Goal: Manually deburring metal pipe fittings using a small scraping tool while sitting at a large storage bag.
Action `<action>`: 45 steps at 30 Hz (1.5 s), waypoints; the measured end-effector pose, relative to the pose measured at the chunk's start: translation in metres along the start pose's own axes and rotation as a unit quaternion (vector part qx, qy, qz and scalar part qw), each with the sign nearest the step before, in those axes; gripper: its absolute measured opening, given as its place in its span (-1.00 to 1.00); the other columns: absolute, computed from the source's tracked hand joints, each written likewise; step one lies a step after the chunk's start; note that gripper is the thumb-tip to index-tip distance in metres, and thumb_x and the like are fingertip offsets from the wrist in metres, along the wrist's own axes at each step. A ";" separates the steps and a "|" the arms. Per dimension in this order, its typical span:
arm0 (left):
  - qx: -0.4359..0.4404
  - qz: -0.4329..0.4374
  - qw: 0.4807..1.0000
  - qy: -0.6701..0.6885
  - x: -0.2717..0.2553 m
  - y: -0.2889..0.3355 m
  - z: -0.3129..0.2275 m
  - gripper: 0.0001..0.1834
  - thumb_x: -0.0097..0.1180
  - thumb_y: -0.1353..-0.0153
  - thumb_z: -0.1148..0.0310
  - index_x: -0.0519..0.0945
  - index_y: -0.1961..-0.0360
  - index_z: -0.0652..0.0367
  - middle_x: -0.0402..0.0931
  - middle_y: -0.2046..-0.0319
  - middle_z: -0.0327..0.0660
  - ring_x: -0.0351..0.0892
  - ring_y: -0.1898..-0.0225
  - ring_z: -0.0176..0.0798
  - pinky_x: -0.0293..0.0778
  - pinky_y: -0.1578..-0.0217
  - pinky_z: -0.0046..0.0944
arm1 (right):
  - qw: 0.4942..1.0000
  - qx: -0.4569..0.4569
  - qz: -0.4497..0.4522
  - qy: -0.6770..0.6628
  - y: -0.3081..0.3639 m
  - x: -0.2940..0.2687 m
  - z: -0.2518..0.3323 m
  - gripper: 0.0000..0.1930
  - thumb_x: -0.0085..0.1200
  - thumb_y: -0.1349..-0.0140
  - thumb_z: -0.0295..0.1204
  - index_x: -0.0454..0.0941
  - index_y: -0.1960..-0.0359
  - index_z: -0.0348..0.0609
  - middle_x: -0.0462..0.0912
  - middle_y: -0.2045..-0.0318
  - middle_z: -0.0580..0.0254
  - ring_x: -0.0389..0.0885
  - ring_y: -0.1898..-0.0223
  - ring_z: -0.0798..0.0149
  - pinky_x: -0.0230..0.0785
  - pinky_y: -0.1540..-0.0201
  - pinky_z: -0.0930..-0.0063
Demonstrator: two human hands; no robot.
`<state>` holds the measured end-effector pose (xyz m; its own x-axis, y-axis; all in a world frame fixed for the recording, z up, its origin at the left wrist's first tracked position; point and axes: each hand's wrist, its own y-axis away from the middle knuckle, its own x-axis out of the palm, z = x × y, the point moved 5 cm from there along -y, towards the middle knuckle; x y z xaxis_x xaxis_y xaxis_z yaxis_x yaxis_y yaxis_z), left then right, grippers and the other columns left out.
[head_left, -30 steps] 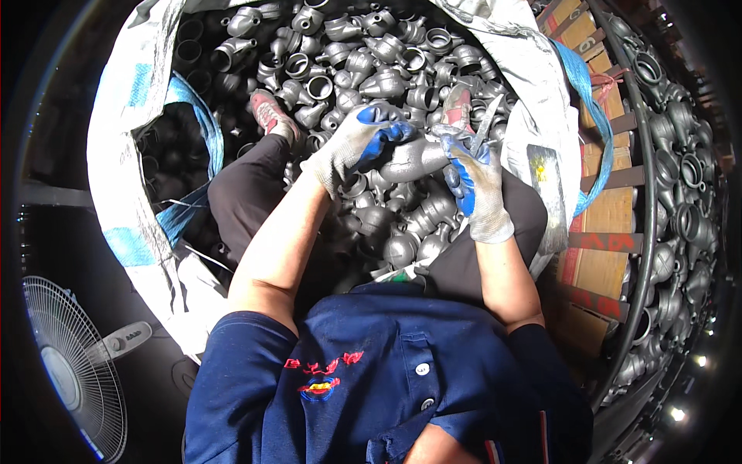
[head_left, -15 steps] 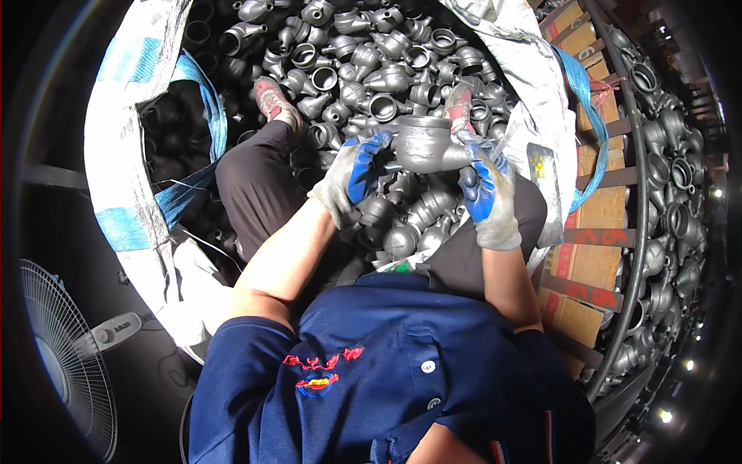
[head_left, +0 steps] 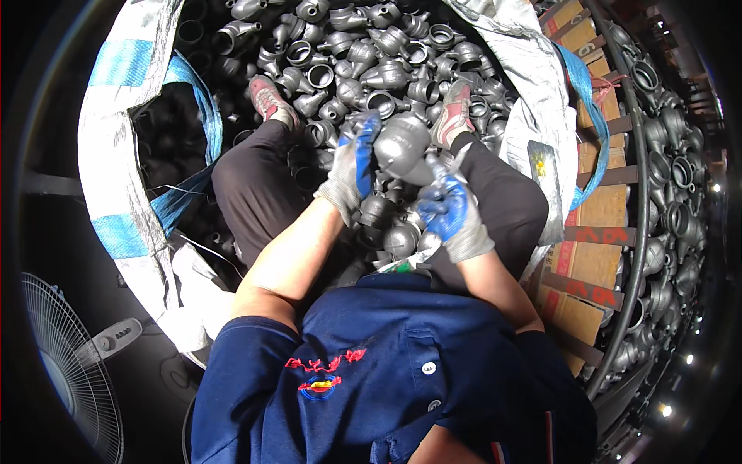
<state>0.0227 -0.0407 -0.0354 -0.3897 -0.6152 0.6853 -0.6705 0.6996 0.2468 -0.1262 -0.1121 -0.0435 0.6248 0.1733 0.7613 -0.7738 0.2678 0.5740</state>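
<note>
A grey, round-bodied metal casting (head_left: 402, 145) with a narrow neck hangs between my hands, above the pile. My left hand (head_left: 353, 166), in a white knit glove with a blue coated palm, grips its left side. My right hand (head_left: 450, 213), gloved alike, is just below and right of the casting's neck with the fingers curled. A thin, pale sliver (head_left: 462, 155) shows by these fingers; motion blur hides what it is. Below the casting, several similar castings (head_left: 400, 241) lie between my legs.
Many grey castings (head_left: 386, 75) fill the large white bag (head_left: 104, 166) around my legs; it has blue straps (head_left: 202, 100). At right stand cardboard and slats (head_left: 595, 240), then a rack of more castings (head_left: 672, 220). A fan (head_left: 73, 371) stands at lower left.
The casting has turned from its wide rim facing up to its rounded body facing me, neck pointing down right. My right hand has moved left and down toward me.
</note>
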 end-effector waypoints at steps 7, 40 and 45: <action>0.115 0.034 0.896 -0.427 -0.002 -0.001 -0.007 -0.79 0.11 -0.20 0.48 0.55 0.14 0.27 0.56 0.24 -0.23 0.53 0.24 -0.43 0.47 0.20 -0.42 | 0.930 0.277 -0.062 -0.233 0.000 -0.032 -0.083 -0.86 -0.11 -0.22 -0.31 0.23 0.46 0.05 0.31 0.53 0.23 0.17 0.64 0.45 0.11 0.65 0.66; 0.382 0.309 0.734 -0.469 0.029 0.036 -0.031 -0.45 0.15 -0.07 0.17 0.44 -0.04 0.27 0.47 0.02 0.00 0.46 -0.02 0.03 0.31 -0.08 -0.04 | 0.944 -0.108 0.038 0.308 0.021 0.023 0.039 -0.75 0.05 -0.19 -0.52 0.48 0.08 -0.25 0.54 0.47 0.37 0.43 0.59 0.61 0.21 0.59 0.78; -0.001 0.131 0.983 -0.129 0.029 0.023 -0.023 -0.63 -0.04 -0.29 0.20 0.47 0.05 0.27 0.54 0.21 -0.14 0.57 0.20 -0.28 0.52 0.16 -0.28 | 0.846 -0.282 0.016 0.452 0.035 0.048 0.053 -0.57 0.00 -0.27 -0.43 0.33 -0.17 -0.24 0.57 0.23 0.34 0.32 0.51 0.69 0.19 0.51 0.79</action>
<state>0.0103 -0.0344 0.0057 -0.6959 -0.4853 0.5294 -0.5252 0.8467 0.0858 -0.1289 -0.1446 0.0287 0.6267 0.7746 0.0852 -0.7778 0.6153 0.1279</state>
